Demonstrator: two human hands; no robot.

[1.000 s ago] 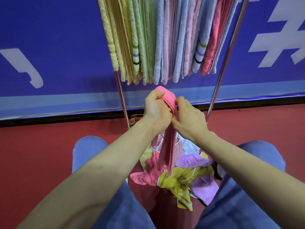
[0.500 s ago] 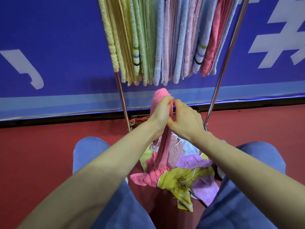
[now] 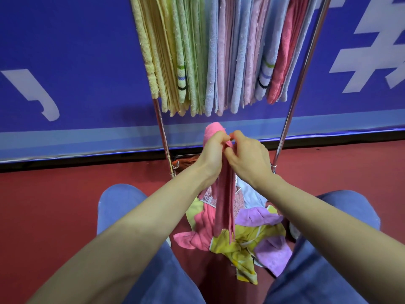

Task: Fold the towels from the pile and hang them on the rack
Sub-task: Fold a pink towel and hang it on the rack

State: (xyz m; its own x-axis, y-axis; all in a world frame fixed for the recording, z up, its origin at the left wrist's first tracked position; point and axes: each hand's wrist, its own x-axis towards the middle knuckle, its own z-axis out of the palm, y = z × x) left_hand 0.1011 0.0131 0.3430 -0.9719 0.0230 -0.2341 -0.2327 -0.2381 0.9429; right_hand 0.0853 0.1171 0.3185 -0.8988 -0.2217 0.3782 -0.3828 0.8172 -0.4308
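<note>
One pink towel [image 3: 225, 205] is what we have in hand. It hangs as a long narrow strip in front of us, above the pile [image 3: 243, 242] and below the hung towels [image 3: 219, 51] on the rack [image 3: 295, 91]. Its top bulges out over our left hand [image 3: 211, 154]. Its lower end reaches down to the pile, though we cannot tell whether it touches.

Our left hand is curled round the strip near its top. Our right hand [image 3: 247, 156], touching the left, pinches the same top part between fingers and thumb.

We judge the step to be the folding: the towel looks gathered lengthwise, not yet squared, and not yet hung. The next move, as we see it, calls for evening the edges while the strip hangs free, then lifting it far and up to the bar. The hung towels sit packed side by side between the two poles, and the bar lies beyond the top of the view. We would have to find or make a gap there.

Yellow, lilac, pink and white pieces are left in the pile, which lies on the red floor [image 3: 54, 205] between our knees. Behind the rack stands a blue wall [image 3: 65, 62].
</note>
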